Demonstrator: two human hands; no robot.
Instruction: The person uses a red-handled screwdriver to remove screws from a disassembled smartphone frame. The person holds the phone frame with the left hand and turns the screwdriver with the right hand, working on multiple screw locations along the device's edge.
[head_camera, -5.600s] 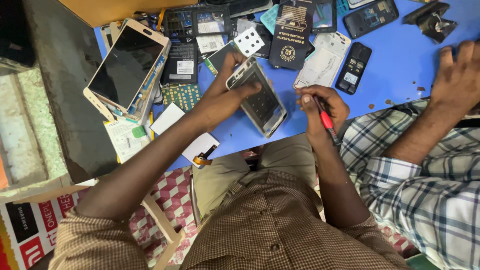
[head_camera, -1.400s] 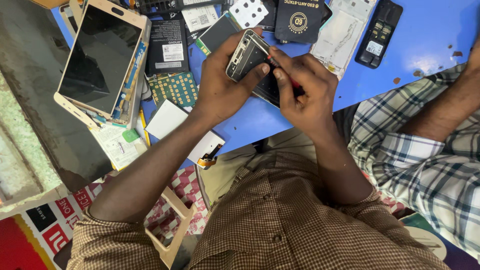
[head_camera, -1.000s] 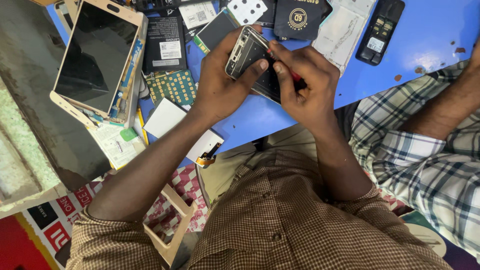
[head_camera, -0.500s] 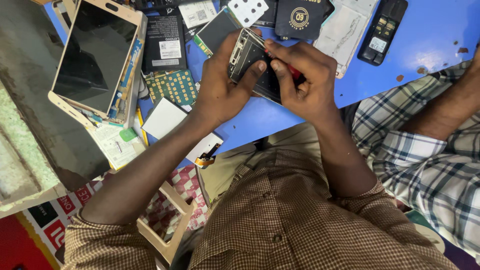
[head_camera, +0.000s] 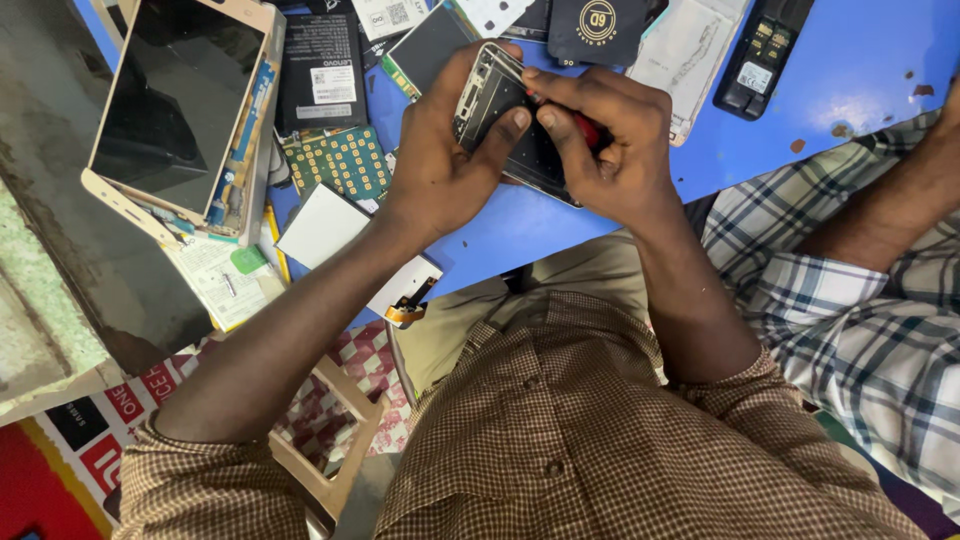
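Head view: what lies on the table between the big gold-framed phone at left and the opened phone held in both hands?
Between the gold-framed phone and the opened phone lie a black battery and, nearer the person, a green keypad board, in the head view.

Right hand (head_camera: 610, 150) has moved from the near right of the opened phone (head_camera: 500, 110) onto it, red-handled screwdriver (head_camera: 585, 128) now applied.

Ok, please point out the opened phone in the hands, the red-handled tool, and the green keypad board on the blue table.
Opened grey phone frame (head_camera: 487, 92), head view: on its upper inner frame.
Red-handled tool (head_camera: 587, 128), head view: on the red handle between the right hand's fingers.
Green keypad circuit board (head_camera: 345, 160), head view: on its middle.
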